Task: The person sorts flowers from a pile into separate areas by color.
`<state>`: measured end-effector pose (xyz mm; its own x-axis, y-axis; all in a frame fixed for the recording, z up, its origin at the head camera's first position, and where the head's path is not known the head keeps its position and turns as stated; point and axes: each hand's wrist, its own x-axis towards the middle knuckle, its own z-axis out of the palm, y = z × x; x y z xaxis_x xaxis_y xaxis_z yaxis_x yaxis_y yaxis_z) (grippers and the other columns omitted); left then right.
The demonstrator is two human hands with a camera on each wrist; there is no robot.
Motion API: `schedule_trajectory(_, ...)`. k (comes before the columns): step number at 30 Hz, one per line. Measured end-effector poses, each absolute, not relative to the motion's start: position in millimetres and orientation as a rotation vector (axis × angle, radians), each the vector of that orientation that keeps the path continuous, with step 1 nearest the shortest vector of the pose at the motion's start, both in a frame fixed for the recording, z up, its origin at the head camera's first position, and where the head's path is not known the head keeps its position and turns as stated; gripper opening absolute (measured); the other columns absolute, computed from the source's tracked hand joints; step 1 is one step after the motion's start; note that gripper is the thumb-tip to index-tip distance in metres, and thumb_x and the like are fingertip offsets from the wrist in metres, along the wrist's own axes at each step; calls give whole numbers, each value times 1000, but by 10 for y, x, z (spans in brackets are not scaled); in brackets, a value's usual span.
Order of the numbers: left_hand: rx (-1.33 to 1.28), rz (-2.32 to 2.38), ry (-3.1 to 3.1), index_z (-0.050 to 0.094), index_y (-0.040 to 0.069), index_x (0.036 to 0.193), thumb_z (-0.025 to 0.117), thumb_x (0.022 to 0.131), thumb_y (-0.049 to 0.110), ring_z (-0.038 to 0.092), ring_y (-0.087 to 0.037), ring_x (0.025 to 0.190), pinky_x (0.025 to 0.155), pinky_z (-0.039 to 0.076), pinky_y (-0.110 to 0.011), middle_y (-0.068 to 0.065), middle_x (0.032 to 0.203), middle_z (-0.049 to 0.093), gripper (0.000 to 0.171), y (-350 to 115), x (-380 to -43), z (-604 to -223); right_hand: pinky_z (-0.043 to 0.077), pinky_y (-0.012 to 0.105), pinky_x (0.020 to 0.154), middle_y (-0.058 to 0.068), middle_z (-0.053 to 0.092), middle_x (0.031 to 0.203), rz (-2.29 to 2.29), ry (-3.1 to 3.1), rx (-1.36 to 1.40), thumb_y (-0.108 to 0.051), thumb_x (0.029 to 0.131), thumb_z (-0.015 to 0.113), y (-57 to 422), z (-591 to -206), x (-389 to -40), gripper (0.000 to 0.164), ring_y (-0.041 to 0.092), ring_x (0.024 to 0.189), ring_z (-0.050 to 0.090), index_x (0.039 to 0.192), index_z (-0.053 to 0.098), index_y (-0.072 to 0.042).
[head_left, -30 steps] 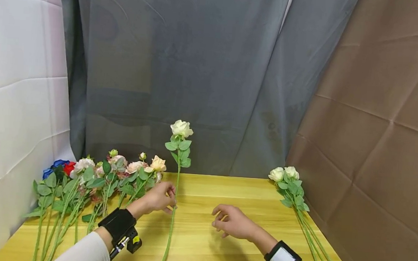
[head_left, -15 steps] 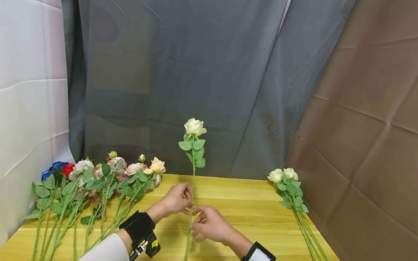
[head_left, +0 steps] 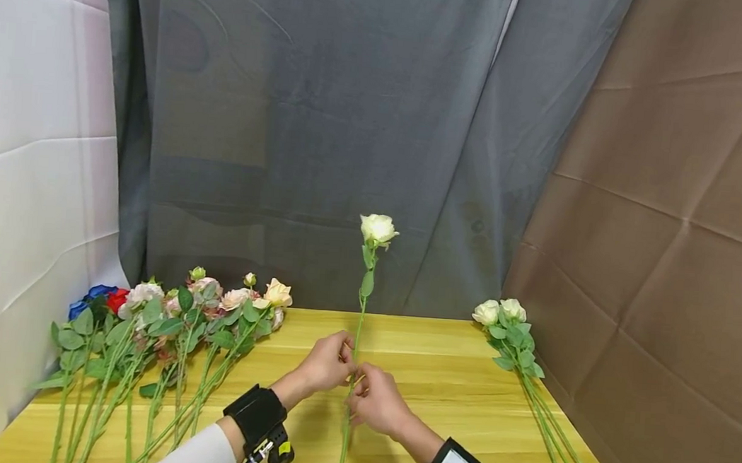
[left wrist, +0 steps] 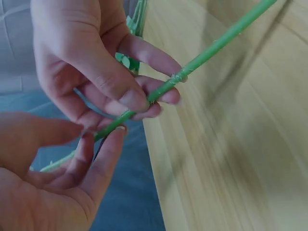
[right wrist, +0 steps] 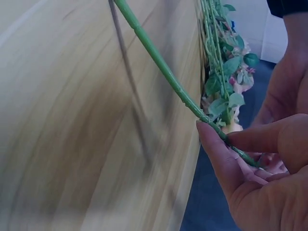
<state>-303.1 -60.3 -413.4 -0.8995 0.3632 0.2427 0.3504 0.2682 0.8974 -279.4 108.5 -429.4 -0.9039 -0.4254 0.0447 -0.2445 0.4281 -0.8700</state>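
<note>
An artificial white rose (head_left: 377,229) stands nearly upright over the middle of the table, its stem running down past the front edge of the head view. My left hand (head_left: 327,363) pinches the stem (left wrist: 211,50) between thumb and fingers. Just below it, my right hand (head_left: 381,403) pinches the same stem, thumb on one side and fingers on the other. In the right wrist view, the right thumb and forefinger meet the stem, with the left hand (right wrist: 284,91) behind. The bloom lies outside both wrist views.
A pile of pink, peach, red and blue flowers (head_left: 174,319) covers the left of the wooden table (head_left: 314,327). White roses (head_left: 500,311) lie at the right with stems toward the front. A grey curtain (head_left: 321,115) hangs behind; a brown cloth (head_left: 677,229) borders the right.
My left hand has carried the white rose to the right, and the bloom has turned. My right hand has moved left from apart and now pinches the stem too.
</note>
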Motion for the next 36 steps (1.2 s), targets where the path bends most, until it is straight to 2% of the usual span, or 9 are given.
schedule_trajectory(3,810,1609,2557,54,-9,124,61,94,-6,61,-20,67,59,54,-29,-7,83,60,31,-645,-3027,-4138,63,49,65,17,58,91,-1489,2502,-589,8,93,63,1165,-4284,-2804,33,28,72,68,124,51,11)
schedule_trajectory(7,884,1431,2651,61,-3,118,63,96,-1,57,-14,66,57,45,-28,-3,85,62,22,-800,-3041,-4141,63,49,64,15,55,92,-1453,2564,-589,8,94,62,1329,-4276,-2838,30,28,73,66,121,50,10)
schedule_trajectory(11,860,1339,2724,64,2,105,65,95,0,55,-15,67,58,45,-28,-3,85,61,11,-1060,-3049,-4140,63,49,63,14,53,89,-1407,2625,-555,10,93,63,1540,-4277,-2863,28,30,72,66,119,50,10)
schedule_trajectory(14,800,1293,2798,64,4,99,66,93,-1,53,-16,67,58,44,-29,-4,84,60,8,-1285,-3050,-4157,62,49,62,14,52,87,-1371,2670,-501,11,92,62,1733,-4270,-2878,26,33,69,65,116,51,9)
schedule_trajectory(24,501,1122,3002,66,2,99,70,90,1,55,-19,76,65,48,-37,-5,87,61,10,-1947,-3018,-4202,61,46,58,14,52,82,-1239,2843,-255,14,90,58,2376,-4235,-2924,20,34,64,63,108,53,8)
schedule_trajectory(27,440,1024,3057,66,-1,104,71,89,3,59,-26,84,71,52,-43,-11,94,63,16,-2114,-2999,-4196,61,44,58,16,53,86,-1187,2887,-168,14,90,56,2566,-4243,-2935,21,32,67,62,109,53,8)
schedule_trajectory(30,367,938,3077,63,-6,116,70,91,4,61,-38,98,80,53,-51,-20,107,63,29,-2241,-2976,-4182,61,44,59,16,53,88,-1151,2914,-114,14,89,56,2760,-4252,-2944,22,31,68,62,110,52,9)
schedule_trajectory(33,298,840,3065,55,-13,129,70,91,5,55,-51,116,92,50,-59,-33,123,58,45,-2323,-2965,-4182,61,44,59,17,53,89,-1111,2944,-70,14,87,55,2958,-4260,-2963,23,30,68,63,109,50,11)
schedule_trajectory(36,256,751,3037,46,-17,137,70,90,4,47,-58,126,100,46,-64,-40,133,51,57,-2368,-2959,-4198,61,42,59,18,55,89,-1039,2987,-41,12,85,55,3146,-4260,-2991,24,28,68,64,108,49,12)
